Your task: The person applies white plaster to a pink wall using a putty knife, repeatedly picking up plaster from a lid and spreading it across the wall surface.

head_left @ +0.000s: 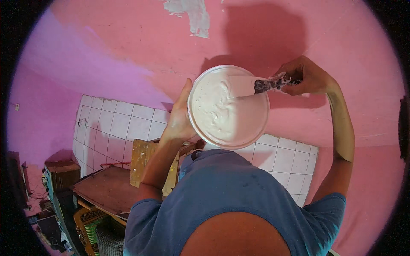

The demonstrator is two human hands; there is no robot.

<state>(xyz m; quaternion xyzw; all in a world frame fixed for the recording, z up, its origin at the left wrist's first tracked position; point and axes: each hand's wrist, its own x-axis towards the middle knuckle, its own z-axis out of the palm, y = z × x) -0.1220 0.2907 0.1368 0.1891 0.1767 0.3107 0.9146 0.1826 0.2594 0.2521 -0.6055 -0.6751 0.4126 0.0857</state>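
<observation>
A round white tub [192, 121] of thick off-white putty [211, 100] is held up before my chest. My left hand [181, 115] supports it from the left side, with the thumb up along the rim and the other fingers hidden beneath. My right hand [308, 77] is closed round the dark, putty-smeared handle of a putty knife [243, 86]. The broad pale blade reaches leftward over the tub, its end at the putty, where the surface is ridged and lumpy.
Ahead rises a pink wall [350, 51], turning purple at the left, with a grey-white patch [198, 19] near the top. White tiles [115, 119] line its lower part. At the lower left stand a brown-topped table [106, 187], a paint-spotted wooden board [141, 162] and a wooden cabinet [63, 173].
</observation>
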